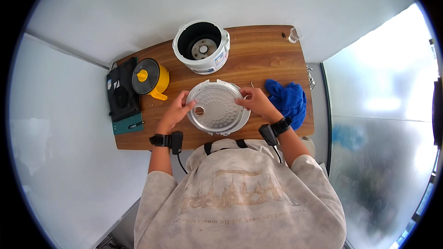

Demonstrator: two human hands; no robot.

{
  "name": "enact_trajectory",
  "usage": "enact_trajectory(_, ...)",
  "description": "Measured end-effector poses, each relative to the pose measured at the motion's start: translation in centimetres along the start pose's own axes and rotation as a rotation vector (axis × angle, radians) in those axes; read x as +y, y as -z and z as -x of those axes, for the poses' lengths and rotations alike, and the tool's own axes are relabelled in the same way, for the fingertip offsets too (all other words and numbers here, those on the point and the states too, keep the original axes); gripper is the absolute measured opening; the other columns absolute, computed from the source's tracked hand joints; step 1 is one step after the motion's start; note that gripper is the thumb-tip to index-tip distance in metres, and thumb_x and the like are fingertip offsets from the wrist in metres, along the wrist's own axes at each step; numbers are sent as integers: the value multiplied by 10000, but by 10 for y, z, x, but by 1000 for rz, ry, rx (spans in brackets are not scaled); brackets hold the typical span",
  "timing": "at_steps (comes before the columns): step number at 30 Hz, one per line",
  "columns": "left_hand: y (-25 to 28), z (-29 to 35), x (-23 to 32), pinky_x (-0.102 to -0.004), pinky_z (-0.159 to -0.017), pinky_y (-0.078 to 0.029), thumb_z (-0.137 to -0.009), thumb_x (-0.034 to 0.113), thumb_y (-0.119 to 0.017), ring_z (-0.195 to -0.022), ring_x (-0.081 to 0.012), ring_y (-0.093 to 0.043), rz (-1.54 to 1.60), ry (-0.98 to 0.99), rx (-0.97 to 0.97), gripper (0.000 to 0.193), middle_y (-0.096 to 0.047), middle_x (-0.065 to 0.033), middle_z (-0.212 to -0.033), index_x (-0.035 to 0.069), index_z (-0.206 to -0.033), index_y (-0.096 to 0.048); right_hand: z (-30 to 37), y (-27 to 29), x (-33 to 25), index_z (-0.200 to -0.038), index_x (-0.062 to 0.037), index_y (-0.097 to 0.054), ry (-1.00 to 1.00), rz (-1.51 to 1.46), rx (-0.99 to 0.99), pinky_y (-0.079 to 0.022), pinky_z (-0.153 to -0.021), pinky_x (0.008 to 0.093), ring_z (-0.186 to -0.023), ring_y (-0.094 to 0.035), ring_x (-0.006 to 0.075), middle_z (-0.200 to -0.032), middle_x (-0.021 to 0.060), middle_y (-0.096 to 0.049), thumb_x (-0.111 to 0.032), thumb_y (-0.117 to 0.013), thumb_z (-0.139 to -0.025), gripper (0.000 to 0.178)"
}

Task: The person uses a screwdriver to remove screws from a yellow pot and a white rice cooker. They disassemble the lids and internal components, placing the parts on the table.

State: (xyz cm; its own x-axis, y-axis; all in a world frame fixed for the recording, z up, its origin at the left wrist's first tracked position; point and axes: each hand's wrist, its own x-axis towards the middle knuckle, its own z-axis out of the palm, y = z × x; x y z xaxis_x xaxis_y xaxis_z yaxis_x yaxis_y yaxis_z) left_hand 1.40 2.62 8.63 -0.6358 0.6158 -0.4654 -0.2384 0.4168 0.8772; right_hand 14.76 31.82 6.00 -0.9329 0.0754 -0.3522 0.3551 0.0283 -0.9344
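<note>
A round, dimpled silver metal inner lid plate (218, 102) with one hole lies over a white cooker lid (246, 117), whose rim shows around it. At the plate's left edge, my left hand (175, 110) grips it, thumb on top and fingers at the rim. On the opposite edge, my right hand (256, 103) pinches the rim, thumb on the upper face. Whether the plate touches the lid all round I cannot tell. Beyond it stands the open white electric cooker body (212, 64), dark inside with a round heating plate at the bottom.
Left on the wooden table (263, 46) are a yellow electric pot (160, 83) with a dark lid, a black appliance (124, 92) and a green mat (122, 127) with a pen on it. A crumpled blue cloth (288, 101) lies right; a small clear cup (293, 36) stands far right.
</note>
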Motion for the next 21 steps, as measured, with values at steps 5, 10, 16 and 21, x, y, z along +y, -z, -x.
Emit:
enact_trajectory(5,-2,9,17,-293,-917,-496,-943,72,-659,-1041,-135,-597,-2,-203,0,330,-642,-44,-1118,65,-1245,-528,26,12,-22,-988,-19,-682,175,-17,-46,-440,-585,231,-681,-544,48,-841,-14,-639,-53,-775,-811,204)
enact_trajectory(10,-6,24,42,-322,-977,-498,-931,11,-632,-1134,-159,-596,73,-198,39,412,-615,-55,-1244,78,-1322,-518,60,1,-56,-896,-57,-693,423,212,-2,-468,-614,289,-647,-593,150,-824,25,-642,-14,-797,-733,198)
enact_trajectory(16,0,37,42,-317,-989,-491,-1006,166,-539,-1170,-162,-595,477,-8,36,438,-601,-71,-1289,71,-1422,-441,73,-17,-52,-817,-98,-649,702,569,55,-511,-595,362,-682,-632,251,-847,15,-608,-18,-717,-748,125)
enact_trajectory(21,2,33,26,-314,-911,-524,-1011,244,-559,-1031,-135,-632,467,47,72,526,-607,-51,-1223,31,-1457,-378,75,-23,-56,-824,-106,-614,767,726,-11,-505,-576,365,-697,-630,225,-840,16,-559,-3,-678,-740,148)
